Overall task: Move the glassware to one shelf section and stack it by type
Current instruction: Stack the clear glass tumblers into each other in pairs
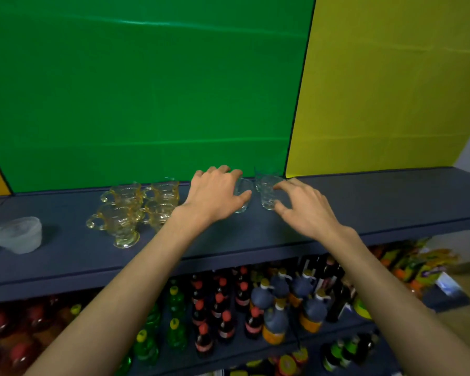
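Observation:
Two clear tumblers stand on the blue top shelf (377, 202) in front of the green panel. My left hand (215, 191) grips the left tumbler (243, 195), fingers over its rim and thumb on its front. My right hand (301, 204) reaches the right tumbler (266, 194) with spread fingers that touch its side; thumb and forefinger sit on either side of its base. Left of my left hand stands a cluster of several yellow glass cups with handles (132, 208). Frosted white bowls (14, 234) sit at the shelf's far left.
A yellow panel (391, 90) rises behind the shelf's right part. Below the top shelf, lower shelves hold green bottles (175, 316), red-capped dark bottles (217, 308), blue jugs (276, 318) and coloured packets (418, 264).

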Action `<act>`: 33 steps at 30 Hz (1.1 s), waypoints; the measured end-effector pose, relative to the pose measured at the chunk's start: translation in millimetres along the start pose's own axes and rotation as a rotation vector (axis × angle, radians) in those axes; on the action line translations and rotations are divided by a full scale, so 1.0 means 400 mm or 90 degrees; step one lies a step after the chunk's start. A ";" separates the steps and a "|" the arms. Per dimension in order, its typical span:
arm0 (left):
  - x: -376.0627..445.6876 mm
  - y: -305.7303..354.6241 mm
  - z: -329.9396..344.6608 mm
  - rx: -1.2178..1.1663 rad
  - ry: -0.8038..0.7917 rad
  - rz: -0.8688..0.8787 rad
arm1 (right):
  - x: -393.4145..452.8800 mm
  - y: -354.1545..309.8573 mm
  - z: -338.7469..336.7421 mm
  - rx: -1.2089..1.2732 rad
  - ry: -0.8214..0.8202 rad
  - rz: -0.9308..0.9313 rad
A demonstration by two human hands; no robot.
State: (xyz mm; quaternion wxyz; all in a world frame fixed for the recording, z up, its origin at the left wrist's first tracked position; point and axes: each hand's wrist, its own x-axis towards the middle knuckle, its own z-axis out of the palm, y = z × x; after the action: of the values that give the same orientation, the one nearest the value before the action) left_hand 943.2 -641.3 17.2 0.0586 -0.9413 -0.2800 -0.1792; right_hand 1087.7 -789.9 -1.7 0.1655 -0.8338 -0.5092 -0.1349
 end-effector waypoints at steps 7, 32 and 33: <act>0.019 0.089 0.013 0.027 -0.015 -0.069 | 0.017 0.118 0.016 0.044 -0.012 -0.025; 0.443 -0.040 0.225 0.010 -0.169 -0.276 | 0.491 0.240 0.179 -0.014 -0.110 0.021; 0.447 -0.039 0.230 0.010 -0.174 -0.284 | 0.501 0.243 0.188 -0.009 -0.116 0.020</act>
State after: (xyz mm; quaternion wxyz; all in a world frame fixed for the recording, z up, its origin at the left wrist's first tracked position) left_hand 1102.1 -518.5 -1.8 -0.0134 -0.8714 -0.4871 -0.0567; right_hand 1268.0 -639.1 -4.4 0.1149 -0.8517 -0.5078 -0.0596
